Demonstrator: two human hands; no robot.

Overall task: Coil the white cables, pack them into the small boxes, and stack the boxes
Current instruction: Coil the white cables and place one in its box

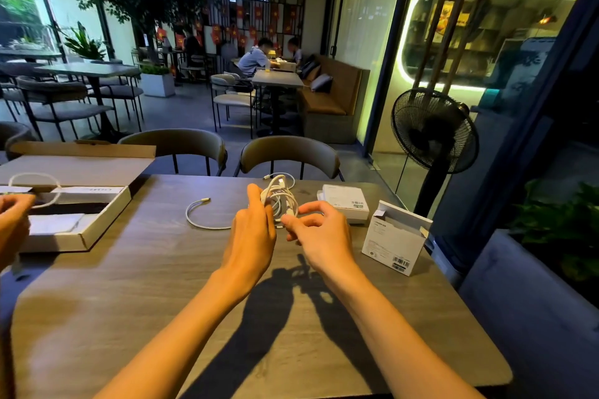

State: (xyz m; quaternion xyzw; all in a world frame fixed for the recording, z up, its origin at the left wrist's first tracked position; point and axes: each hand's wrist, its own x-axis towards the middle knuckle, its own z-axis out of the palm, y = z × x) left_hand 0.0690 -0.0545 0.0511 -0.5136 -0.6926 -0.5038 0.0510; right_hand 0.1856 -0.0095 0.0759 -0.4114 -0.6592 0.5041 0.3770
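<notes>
at centre frame our left hand (251, 230) grips the bundled white cable (281, 201) above the grey wooden bench (162, 269); our right hand (319, 233) pinches its end, small white boxes (393, 236) at right.

The left hand (251, 230) covers part of the white cable bundle (281, 197), so how many loops it has cannot be told. Print on the open small box (393, 238) is too small to read. Another person's hand (13, 220) is cut off by the left edge.
</notes>
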